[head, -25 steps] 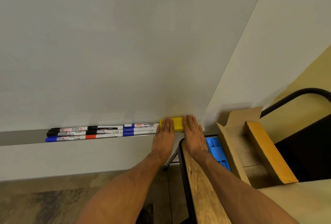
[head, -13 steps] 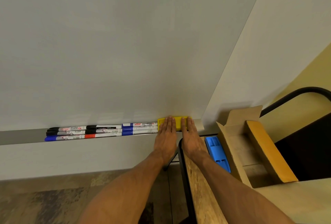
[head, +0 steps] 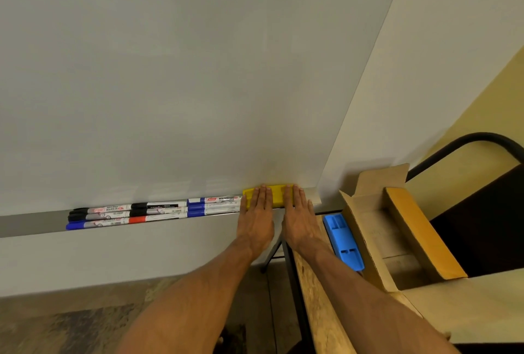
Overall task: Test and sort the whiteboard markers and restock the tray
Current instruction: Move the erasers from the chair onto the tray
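Observation:
Several whiteboard markers [head: 158, 210] with black, blue and red caps lie in rows along the grey tray [head: 31, 224] under the whiteboard [head: 170, 70]. At the tray's right end sits a yellow eraser [head: 277, 196]. My left hand [head: 256, 216] lies flat with straight fingers on the eraser's left part. My right hand [head: 299, 219] lies flat on its right part. Neither hand curls round anything.
A wooden table [head: 320, 305] stands below right, its edge under my right forearm. On it lie a blue plastic holder [head: 343, 241] and an open cardboard box [head: 397, 229]. A dark chair [head: 482, 212] stands at far right. Floor shows at the bottom left.
Both hands and the yellow eraser have shifted slightly left along the tray, closing up to the markers' right ends. The markers lie as before.

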Demonstrator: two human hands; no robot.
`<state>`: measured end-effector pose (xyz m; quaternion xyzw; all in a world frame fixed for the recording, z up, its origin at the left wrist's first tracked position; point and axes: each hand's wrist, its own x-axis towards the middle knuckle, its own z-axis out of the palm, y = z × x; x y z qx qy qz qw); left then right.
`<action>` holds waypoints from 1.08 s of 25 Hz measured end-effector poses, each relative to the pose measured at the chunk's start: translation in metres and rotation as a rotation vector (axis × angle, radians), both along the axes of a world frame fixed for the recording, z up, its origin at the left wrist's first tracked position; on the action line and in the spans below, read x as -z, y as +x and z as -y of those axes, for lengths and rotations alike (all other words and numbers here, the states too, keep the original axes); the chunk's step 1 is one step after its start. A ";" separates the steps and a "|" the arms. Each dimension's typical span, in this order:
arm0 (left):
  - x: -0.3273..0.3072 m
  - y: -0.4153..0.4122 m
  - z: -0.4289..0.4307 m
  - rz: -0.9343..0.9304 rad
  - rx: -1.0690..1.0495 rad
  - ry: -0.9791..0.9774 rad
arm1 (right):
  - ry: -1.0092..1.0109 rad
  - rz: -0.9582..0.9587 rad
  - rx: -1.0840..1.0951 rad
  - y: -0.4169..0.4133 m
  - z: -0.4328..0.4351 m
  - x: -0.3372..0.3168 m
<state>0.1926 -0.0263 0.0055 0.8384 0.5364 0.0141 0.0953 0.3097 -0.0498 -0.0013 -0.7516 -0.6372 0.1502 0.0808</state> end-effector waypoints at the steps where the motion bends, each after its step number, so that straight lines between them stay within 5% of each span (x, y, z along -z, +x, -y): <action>1: -0.003 0.001 0.001 -0.008 0.050 0.036 | 0.032 -0.013 0.041 0.002 0.004 0.000; 8: -0.016 0.024 0.004 -0.089 0.519 0.125 | 0.113 0.051 0.217 0.020 0.045 0.015; 27: 0.024 0.074 -0.010 -0.138 0.955 -0.119 | -0.099 0.032 0.762 0.002 0.099 0.021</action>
